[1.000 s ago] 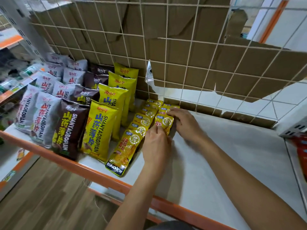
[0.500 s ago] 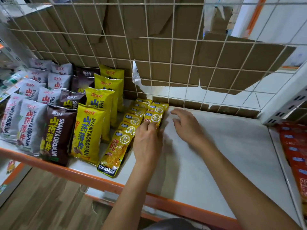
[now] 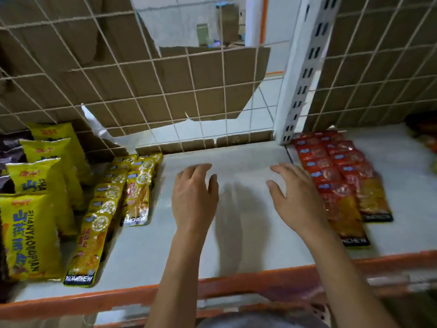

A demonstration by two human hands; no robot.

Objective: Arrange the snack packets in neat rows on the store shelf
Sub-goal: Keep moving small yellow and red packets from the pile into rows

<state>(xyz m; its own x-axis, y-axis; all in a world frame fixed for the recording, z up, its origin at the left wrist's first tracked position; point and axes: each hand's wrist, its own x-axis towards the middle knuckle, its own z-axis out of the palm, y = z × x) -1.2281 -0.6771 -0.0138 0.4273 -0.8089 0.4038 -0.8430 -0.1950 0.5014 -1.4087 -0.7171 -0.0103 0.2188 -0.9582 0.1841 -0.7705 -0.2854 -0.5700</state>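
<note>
the left hand [image 3: 194, 200] and right hand [image 3: 298, 197] hover over the bare middle of the shelf [image 3: 238, 155], fingers loosely spread, holding nothing. yellow snack packets [image 3: 138, 188] lie in two overlapped rows at nine o'clock of the left hand. red snack packets [image 3: 340, 171] lie at three o'clock, just beside the right hand.

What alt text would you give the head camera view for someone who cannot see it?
The person's left hand and right hand, both open and empty, hover over the white shelf between rows of yellow packets and red packets.
</note>
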